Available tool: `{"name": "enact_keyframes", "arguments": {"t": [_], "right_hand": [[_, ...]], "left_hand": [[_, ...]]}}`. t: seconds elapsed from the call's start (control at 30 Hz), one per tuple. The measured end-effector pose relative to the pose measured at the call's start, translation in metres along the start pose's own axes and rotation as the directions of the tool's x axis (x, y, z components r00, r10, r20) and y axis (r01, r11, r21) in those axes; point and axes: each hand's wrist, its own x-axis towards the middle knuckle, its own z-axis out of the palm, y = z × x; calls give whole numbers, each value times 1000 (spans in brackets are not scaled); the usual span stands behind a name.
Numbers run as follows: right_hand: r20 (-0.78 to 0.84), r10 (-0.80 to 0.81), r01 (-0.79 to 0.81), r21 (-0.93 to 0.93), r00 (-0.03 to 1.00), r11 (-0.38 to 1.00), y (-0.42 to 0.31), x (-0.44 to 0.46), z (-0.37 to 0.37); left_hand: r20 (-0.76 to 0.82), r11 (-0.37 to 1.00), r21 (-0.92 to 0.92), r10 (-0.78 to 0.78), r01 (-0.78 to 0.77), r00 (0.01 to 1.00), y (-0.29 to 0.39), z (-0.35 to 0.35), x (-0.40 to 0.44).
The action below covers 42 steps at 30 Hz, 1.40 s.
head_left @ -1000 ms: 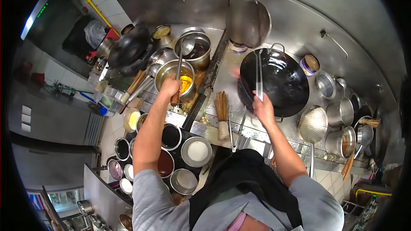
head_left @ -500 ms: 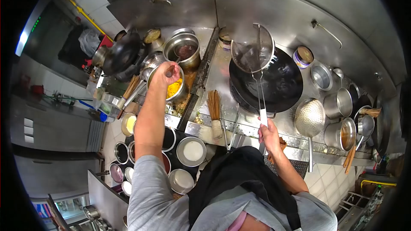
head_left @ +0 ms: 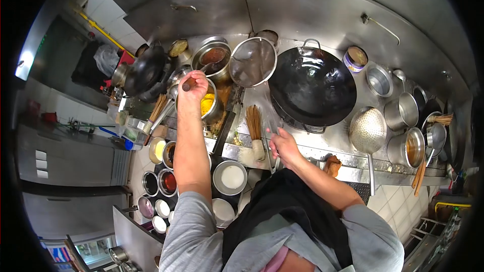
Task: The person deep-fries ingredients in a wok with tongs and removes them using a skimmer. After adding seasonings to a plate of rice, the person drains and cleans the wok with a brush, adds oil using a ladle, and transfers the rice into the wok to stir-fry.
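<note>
We see the left hand (head_left: 195, 90) closed round the ladle (head_left: 207, 66), wooden butt poking out of the fist toward the camera. Ladle's long axis runs away and slightly right, bowl end at the back pot (head_left: 222, 76), beyond the hand. Right hand (head_left: 283, 146) grips the strainer (head_left: 253, 62) by its handle, which we get only as a blur. Strainer's long axis slants away and left from that hand; round mesh sits between back pot and wok (head_left: 312, 85). Brush (head_left: 253, 118) lies just left of the right hand, bristles pointing away.
</note>
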Motion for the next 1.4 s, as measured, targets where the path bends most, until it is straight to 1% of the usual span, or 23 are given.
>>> {"name": "enact_keyframes", "arguments": {"t": [0.17,0.4,0.5,0.53,0.6,0.63,0.67,0.73,0.8,0.87,0.9,0.93,0.97,1.0,1.03,1.1,1.13,1.17,1.23,1.27,1.33,1.37,1.4], "right_hand": [[108,47,-56,73,993,996,9,36,51],[220,96,-154,264,971,952,33,134,137],[282,175,-221,139,943,965,56,151,140],[214,185,-214,122,959,969,56,140,140],[172,140,-148,36,975,988,60,116,126],[167,82,-69,-83,982,994,64,100,113],[254,27,32,-226,967,973,67,84,89],[293,-78,142,-201,953,969,83,27,40],[342,-73,141,-178,937,974,108,-36,-34],[210,26,37,-292,977,956,133,-115,-112],[84,16,4,-234,996,972,161,-154,-154],[49,-104,112,-228,993,967,190,-190,-198],[-39,-42,33,-204,998,978,222,-227,-243],[-168,69,-97,-165,983,981,213,-287,-259],[-279,95,-125,-91,956,988,244,-324,-288],[-472,116,-195,-124,874,973,295,-396,-328],[-532,100,-247,-213,841,945,334,-424,-349],[-628,154,-442,-332,763,833,338,-452,-347],[-698,-84,-397,-497,711,772,412,-487,-361],[-717,38,-457,-402,696,793,417,-503,-353],[-738,177,-581,-335,652,742,434,-519,-354],[-739,222,-617,-314,636,722,434,-530,-343],[-739,267,-652,-294,619,698,429,-539,-336]], "left_hand": [[-36,998,65,7,-4,999,1,49,-13],[-17,985,148,-91,93,996,-22,86,-30],[20,974,121,-194,190,981,-49,85,-39],[5,969,110,-224,222,974,-61,85,-45],[-7,964,119,-238,238,971,-86,79,-57],[-17,970,105,-218,219,976,-105,77,-66],[-51,970,75,-229,232,972,-124,75,-75],[-37,966,90,-238,241,970,-162,64,-93],[-37,956,121,-265,267,964,-198,44,-109],[-49,932,91,-347,351,936,-236,24,-121],[-38,914,55,-399,401,916,-255,14,-124],[-27,894,18,-448,449,894,-272,3,-126],[-12,897,21,-442,442,897,-289,-10,-126],[-39,889,-15,-458,458,888,-309,-16,-125],[-80,883,-2,-468,470,880,-328,-20,-121],[-116,871,28,-484,490,867,-365,-28,-104],[-113,866,44,-491,498,864,-380,-33,-91],[-96,803,-11,-594,595,799,-387,-43,-67],[-80,809,41,-582,586,809,-408,-49,-32],[-59,810,50,-582,584,811,-412,-58,-12],[-31,904,201,-380,378,925,-422,-73,10],[-149,901,200,-359,384,921,-413,-94,35],[-261,904,320,-203,283,944,-428,-76,11]]}}
